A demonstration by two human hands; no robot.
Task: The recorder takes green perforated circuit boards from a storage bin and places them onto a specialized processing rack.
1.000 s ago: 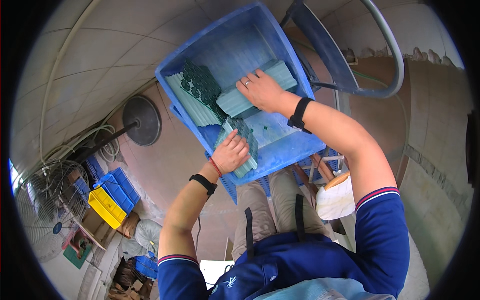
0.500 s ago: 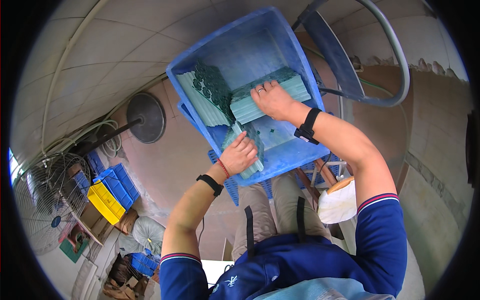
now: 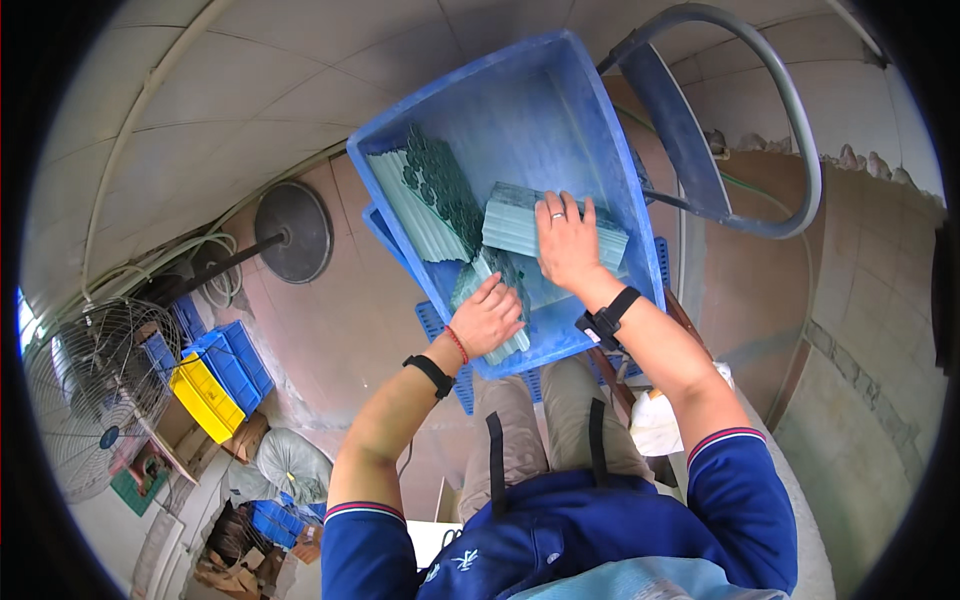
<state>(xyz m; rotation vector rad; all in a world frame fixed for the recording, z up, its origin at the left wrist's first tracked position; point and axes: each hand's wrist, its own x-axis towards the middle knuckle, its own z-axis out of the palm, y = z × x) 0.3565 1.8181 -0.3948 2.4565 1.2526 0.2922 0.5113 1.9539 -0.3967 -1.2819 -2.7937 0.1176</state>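
Observation:
In a blue plastic tub (image 3: 500,110) lie stacks of thin, pale green glass-like plates. My right hand (image 3: 570,242) is closed over the right-hand stack (image 3: 512,222), fingers across its top and thumb hidden. My left hand (image 3: 486,320) curls over a smaller stack (image 3: 517,345) at the tub's near left corner, its fingertips on the upper edge. Against the left wall leans another stack (image 3: 405,212), with dark green, round-patterned faces (image 3: 440,185) showing. Neither hand touches that one.
A grey curved metal tube frame with a flat panel (image 3: 675,130) stands right of the tub. A round grey disc base (image 3: 292,234) is on the left, beyond a wire fan (image 3: 95,400). Yellow (image 3: 207,397) and blue crates (image 3: 232,368) sit at the left.
My right hand and the stack under it have moved nearer to me and slightly right within the tub. The left hand stays on the small stack. The whole view has shifted slightly.

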